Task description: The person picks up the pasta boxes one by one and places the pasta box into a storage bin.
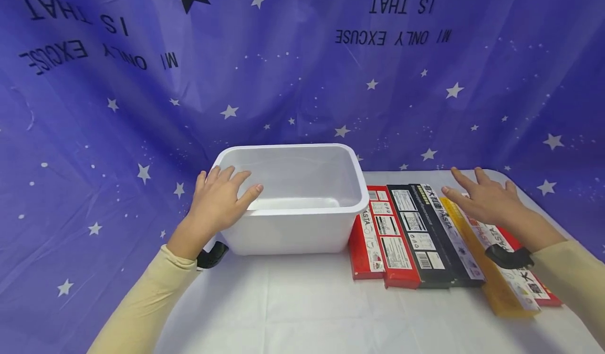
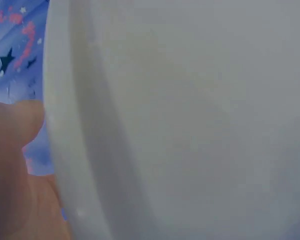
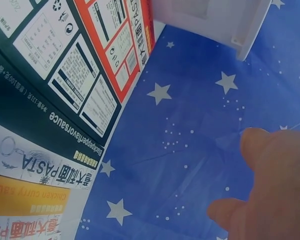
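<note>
My left hand (image 1: pixel 217 201), fingers spread, is at the left front corner of a white plastic bin (image 1: pixel 288 233). The thumb (image 2: pixel 27 120) shows right beside the bin's rim in the left wrist view. Nothing lies inside the bin. Over the far part of a row of flat pasta boxes hovers my right hand (image 1: pixel 489 201), its fingers spread and holding nothing. From left to right the row has red boxes (image 1: pixel 397 254), black boxes (image 1: pixel 427 238), a yellow box (image 1: pixel 503 293) and another red box (image 1: pixel 550 296), partly hidden by the right hand and wrist.
A white cloth (image 1: pixel 283 301) covers the table under the bin and boxes. Behind and to the left hangs a blue-purple curtain (image 1: pixel 293 81) with stars and lettering. The leftmost red box lies close against the bin's right side.
</note>
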The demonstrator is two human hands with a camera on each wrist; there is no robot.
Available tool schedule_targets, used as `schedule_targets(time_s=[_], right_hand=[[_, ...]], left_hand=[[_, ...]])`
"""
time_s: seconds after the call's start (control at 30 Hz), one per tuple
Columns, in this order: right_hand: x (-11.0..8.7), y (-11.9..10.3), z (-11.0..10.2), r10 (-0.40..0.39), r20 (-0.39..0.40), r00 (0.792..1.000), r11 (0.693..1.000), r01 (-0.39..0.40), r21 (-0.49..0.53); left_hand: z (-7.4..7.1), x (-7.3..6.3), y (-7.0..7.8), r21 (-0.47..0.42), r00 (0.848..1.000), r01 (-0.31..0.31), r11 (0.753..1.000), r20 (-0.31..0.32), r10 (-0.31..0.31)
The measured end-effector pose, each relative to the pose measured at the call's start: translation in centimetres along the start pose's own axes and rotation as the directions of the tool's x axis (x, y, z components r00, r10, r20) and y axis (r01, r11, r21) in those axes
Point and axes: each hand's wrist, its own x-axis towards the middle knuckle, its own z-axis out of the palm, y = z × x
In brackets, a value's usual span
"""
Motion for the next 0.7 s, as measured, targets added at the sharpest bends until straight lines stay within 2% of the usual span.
schedule_targets(time_s=[0.37, 0.5, 0.7], right_hand=[[0.2, 0.8, -0.1, 0.017, 0.014, 1.0, 1.0, -0.017, -0.002], [0.4, 1.2, -0.1, 0.036, 0.029, 0.999, 0.999, -0.036, -0.012], [0.5, 1.6, 0.1, 0.041, 0.034, 0.999, 0.999, -0.041, 0.008]], left_hand=[[1.5, -1.7, 2.4, -0.015, 0.987, -0.128, 0.992, -0.095, 0.126], [2.5, -2.3, 3.2, -0.007, 0.984, -0.139, 0.99, -0.109, 0.138], [3.8, -2.9, 3.7, 0.047, 0.975, -0.143, 0.989, -0.165, 0.149]])
